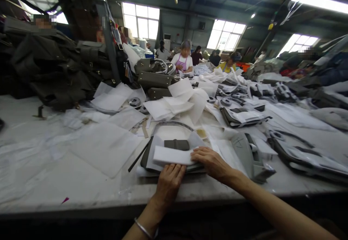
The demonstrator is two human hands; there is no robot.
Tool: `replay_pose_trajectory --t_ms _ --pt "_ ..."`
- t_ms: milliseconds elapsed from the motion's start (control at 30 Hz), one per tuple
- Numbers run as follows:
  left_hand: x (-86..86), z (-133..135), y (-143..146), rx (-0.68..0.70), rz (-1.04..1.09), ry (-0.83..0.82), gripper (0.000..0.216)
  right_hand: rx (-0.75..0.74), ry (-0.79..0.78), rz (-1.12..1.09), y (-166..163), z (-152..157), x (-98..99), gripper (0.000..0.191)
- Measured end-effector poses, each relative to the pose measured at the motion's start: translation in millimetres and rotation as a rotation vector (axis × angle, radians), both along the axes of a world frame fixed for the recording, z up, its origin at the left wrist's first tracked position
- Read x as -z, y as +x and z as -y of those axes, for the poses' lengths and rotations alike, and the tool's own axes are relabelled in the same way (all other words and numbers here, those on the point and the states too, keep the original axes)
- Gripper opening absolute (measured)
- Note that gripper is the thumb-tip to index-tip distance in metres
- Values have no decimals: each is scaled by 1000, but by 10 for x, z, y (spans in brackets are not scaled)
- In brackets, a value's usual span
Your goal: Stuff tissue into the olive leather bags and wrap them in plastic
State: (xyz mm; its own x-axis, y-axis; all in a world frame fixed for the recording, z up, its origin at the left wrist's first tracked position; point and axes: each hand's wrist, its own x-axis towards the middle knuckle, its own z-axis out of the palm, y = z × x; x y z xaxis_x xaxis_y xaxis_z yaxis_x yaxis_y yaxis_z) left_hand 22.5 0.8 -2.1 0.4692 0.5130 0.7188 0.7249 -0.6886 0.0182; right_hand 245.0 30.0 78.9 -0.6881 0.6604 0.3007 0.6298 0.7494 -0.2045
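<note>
A folded white foam sheet (172, 155) lies on a flat grey bag (176, 144) near the front edge of the workbench. My left hand (170, 182) presses on the near edge of the white sheet, fingers curled over it. From the right, my right hand (210, 162) rests flat on the sheet's right end, fingers stretched out. A grey curved handle (174, 125) arches behind the bag. A bracelet (144, 229) sits on my left wrist.
White paper sheets (107, 147) and wrapped grey bag parts (241, 117) cover the long bench (67, 185). Dark finished bags (54, 70) pile up at the back left. Other people (182, 60) work at the far end. A thin dark rod (138, 156) lies left of the bag.
</note>
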Motion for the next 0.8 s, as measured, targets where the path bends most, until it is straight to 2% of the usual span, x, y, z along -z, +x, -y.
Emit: replay_pose_trajectory --t_ms 100,267,367,433,600,700,800 --pt "60 16 -45 -2 -3 27 33 39 -26 62 4 88 -95 34" --pt "244 -29 -130 23 26 128 42 136 -49 383 -201 247 -327 14" --pt "310 -101 -139 35 42 164 49 174 -24 451 -342 154 -332 45" --pt "299 -125 -135 35 45 177 53 149 -14 453 -393 11 -269 55" --pt "220 -123 -133 51 37 197 55 -5 -103 278 -368 -256 -94 47" --pt "218 -108 -141 43 41 189 59 22 -236 220 -315 -220 -123 46" --pt "225 -94 -146 18 45 180 65 33 -238 205 -274 -125 -227 49"
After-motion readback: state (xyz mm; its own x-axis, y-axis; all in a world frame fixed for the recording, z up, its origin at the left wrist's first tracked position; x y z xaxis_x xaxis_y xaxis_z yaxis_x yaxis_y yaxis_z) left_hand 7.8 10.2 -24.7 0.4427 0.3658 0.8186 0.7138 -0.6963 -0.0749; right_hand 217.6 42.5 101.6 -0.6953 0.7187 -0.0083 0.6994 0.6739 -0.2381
